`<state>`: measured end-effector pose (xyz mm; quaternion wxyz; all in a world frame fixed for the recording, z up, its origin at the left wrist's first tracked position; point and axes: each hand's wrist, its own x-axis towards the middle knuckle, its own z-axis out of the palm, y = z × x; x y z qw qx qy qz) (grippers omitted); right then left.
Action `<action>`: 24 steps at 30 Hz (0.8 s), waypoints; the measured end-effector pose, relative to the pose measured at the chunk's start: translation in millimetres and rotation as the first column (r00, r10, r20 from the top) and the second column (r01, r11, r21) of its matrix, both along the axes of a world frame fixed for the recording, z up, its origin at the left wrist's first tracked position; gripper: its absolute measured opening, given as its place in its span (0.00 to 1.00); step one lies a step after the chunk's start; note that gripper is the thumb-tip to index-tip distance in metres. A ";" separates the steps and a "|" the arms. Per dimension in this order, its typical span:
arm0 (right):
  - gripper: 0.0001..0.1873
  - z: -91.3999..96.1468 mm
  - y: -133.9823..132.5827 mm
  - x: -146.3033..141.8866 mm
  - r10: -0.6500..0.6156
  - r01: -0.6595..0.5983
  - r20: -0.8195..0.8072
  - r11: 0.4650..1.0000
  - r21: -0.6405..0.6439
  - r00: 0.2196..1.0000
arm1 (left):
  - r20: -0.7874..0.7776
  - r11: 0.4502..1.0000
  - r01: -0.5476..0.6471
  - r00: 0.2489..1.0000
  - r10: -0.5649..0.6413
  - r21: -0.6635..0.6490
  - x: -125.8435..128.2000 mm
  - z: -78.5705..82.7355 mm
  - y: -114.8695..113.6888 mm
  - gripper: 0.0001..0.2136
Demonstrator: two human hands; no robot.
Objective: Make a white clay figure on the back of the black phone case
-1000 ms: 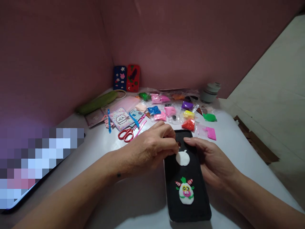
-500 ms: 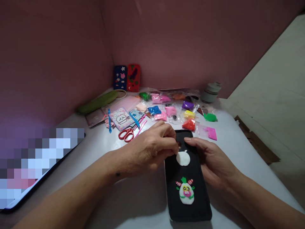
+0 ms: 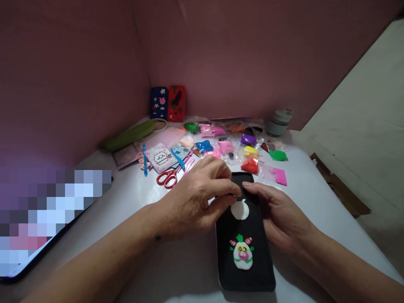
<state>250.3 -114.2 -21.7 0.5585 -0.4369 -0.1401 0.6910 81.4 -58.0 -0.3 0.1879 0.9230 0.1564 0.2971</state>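
**Spotter:** Largest first. White table (image 3: pixel 315 185), set into a corner of pink wall. You have pushed the supplies to the far half: clay packets (image 3: pixel 251 165), red scissors (image 3: pixel 168 176), and two decorated cases (image 3: pixel 167 103) stood against the wall. My guess is that this leaves the near half free for your forearms.

**Note-taker:** Agreed. The black phone case (image 3: pixel 252 273) lies flat, back up, just in front of you, its long side running away from you. It sits between your hands, so both reach it without stretching.

**Spotter:** Your right hand (image 3: pixel 277 214) has its fingers together, laid along the case's right edge, with the forefinger over its upper part. It looks like a brace, so the case doesn't slide or turn under pressure. The thumb is hidden.

**Note-taker:** Your left hand (image 3: pixel 195 198) comes in from the other side. Thumb and forefinger are drawn to a pinch at the top rim of the white clay disc (image 3: pixel 240 211), the other fingers curled clear. I cannot tell whether they grip a bit of clay or only press it.

**Spotter:** The disc sits flat on the case's upper middle. Below it, apart, is the small clay figure (image 3: pixel 242 254), untouched; your hands stay well off it.
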 end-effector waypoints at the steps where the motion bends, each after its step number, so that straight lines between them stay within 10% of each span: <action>1: 0.01 -0.1 -0.2 0.0 0.004 -0.004 -0.004 1.000 -0.007 1.000 | 0.002 1.000 -0.003 1.000 0.003 0.017 1.1 -0.8 -0.8 0.09; 24: 0.03 -0.4 -0.1 -1.4 -0.015 0.015 0.005 1.000 -0.012 1.000 | -0.006 0.987 0.016 1.000 -0.016 0.157 10.2 -12.6 -7.1 0.11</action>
